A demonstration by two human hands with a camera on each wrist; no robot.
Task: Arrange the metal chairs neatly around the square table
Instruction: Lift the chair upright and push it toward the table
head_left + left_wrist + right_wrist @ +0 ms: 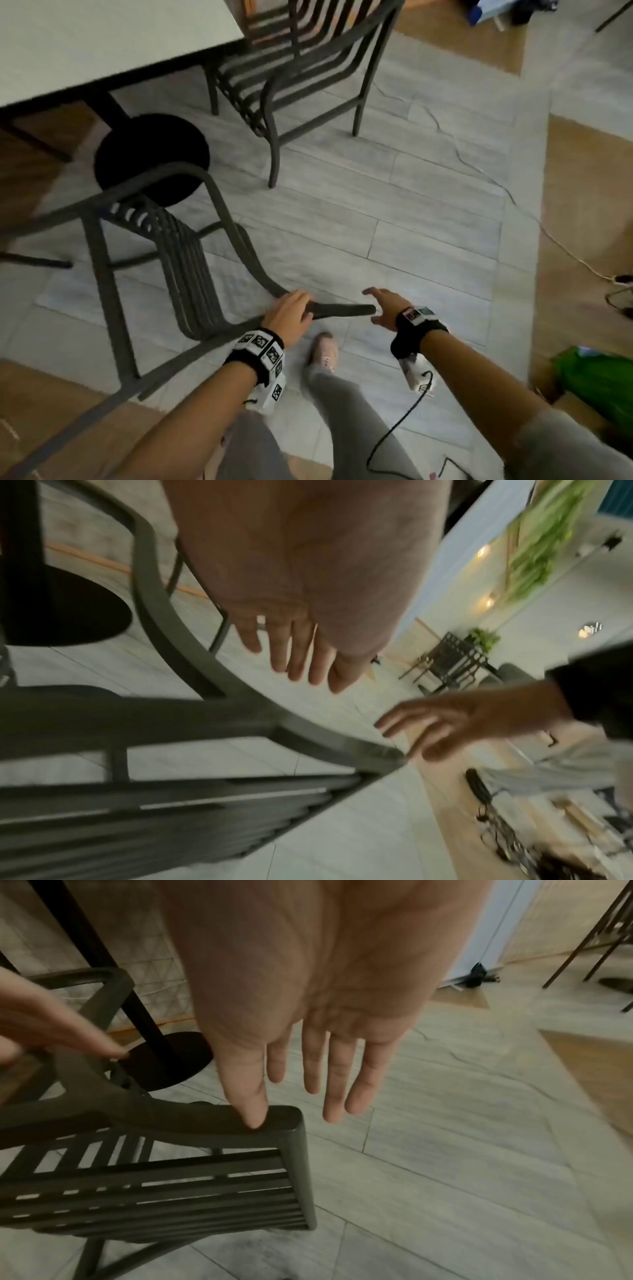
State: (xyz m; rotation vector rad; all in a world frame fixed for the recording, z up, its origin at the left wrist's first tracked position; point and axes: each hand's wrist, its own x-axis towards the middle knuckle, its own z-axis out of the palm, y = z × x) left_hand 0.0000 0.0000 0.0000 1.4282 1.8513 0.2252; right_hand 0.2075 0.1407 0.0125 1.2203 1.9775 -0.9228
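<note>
Steadying near chair [191, 274] by its top rail, left hand [291, 313] resting flat, right hand [385, 308] spread at rail end; aligning toward desk [102, 41] corner.

Left hand over the back of a metal chair

The left hand [301, 593] hangs palm down with straight fingers [298, 658] above the curved top rail of the metal chair [192, 718]; contact cannot be told. The right hand [445, 723], fingers spread, reaches to the rail's corner. A black round table base [68, 607] stands on the pale tiled floor [359, 845]
</note>
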